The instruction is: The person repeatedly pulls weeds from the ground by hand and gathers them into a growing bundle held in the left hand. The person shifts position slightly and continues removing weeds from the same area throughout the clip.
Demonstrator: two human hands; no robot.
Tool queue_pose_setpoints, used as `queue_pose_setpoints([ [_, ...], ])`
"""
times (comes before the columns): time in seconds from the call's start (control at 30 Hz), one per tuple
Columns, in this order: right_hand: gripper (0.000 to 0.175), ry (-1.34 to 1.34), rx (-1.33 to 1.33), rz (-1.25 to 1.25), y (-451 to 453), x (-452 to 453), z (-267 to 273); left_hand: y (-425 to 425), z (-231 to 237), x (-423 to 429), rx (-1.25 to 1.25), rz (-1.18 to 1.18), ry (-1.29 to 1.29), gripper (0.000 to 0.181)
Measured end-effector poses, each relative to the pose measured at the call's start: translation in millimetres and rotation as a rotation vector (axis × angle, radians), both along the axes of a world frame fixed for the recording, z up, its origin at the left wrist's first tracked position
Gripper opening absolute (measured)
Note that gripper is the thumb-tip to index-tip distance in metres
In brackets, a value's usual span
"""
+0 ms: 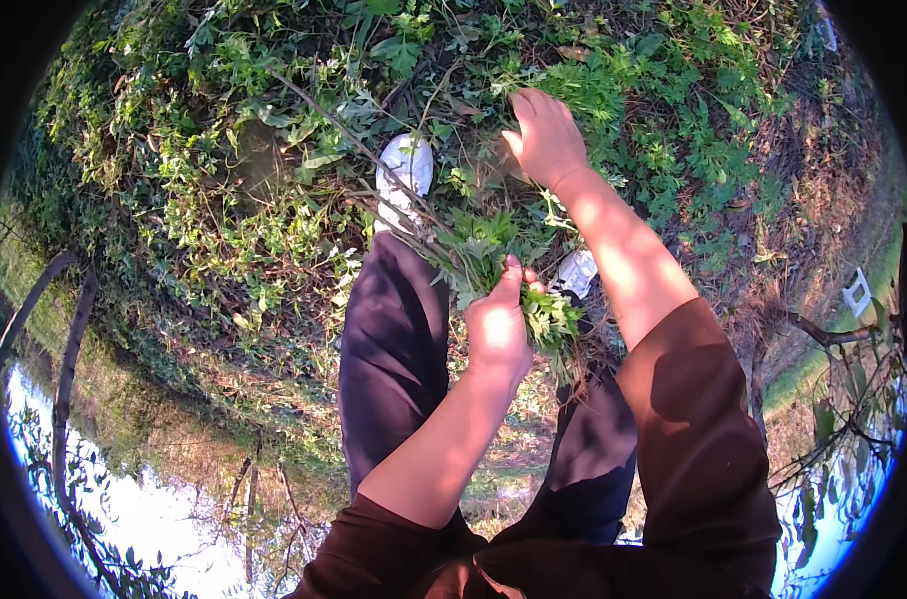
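Note:
My left hand (498, 322) is closed around a bunch of leafy green plants (479, 258) in front of my legs. Leaves spill out on both sides of the fist, and thin brown roots (584, 367) hang at its lower right. Farther out, my right hand (547, 138) is held over the ground, its thumb apart from the fingers and nothing visible between them. Lobed green plants (603, 90) grow right beside its fingertips. Some of the fingers are partly hidden from this angle.
Two white shoes, the left (404, 168) and the right (575, 271), stand among low weeds. A long thin twig (333, 120) slants across the left shoe. Bare branches (71, 352) rise at the left, others (835, 335) at the right, near a white object (857, 292).

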State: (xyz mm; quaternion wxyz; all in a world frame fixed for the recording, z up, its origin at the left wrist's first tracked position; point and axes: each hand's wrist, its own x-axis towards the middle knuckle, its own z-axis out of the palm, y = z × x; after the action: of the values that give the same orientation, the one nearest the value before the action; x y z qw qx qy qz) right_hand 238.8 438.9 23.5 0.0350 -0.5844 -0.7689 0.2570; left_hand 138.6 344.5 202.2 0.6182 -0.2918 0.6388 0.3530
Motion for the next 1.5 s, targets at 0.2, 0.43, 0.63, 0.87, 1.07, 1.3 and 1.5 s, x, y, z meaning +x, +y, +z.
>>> queue_pose_setpoints([
  [0.2,0.031,-0.332,-0.402,-0.260,34,-20,-56,13,1,-7,-0.077,-0.028,-0.071,0.020],
  [0.43,0.034,-0.001,-0.673,-0.583,42,-39,-65,29,3,-15,-0.096,-0.046,-0.114,0.026],
  [0.63,0.026,0.641,-0.830,-0.648,9,-42,-25,32,0,-5,-0.008,-0.178,-0.001,0.018],
  [0.87,0.021,0.364,-0.604,-0.131,4,-17,17,24,-8,0,0.054,-0.224,0.045,0.015],
  [1.07,0.021,0.369,-0.393,-0.263,37,-1,48,21,-10,3,0.073,-0.203,0.047,0.009],
  [1.3,0.015,0.685,-0.358,-0.107,37,-46,67,22,-13,7,0.099,-0.180,0.087,0.010],
  [1.5,0.060,-0.240,-0.324,-0.184,35,33,-42,20,-10,9,0.053,-0.247,0.097,0.010],
])
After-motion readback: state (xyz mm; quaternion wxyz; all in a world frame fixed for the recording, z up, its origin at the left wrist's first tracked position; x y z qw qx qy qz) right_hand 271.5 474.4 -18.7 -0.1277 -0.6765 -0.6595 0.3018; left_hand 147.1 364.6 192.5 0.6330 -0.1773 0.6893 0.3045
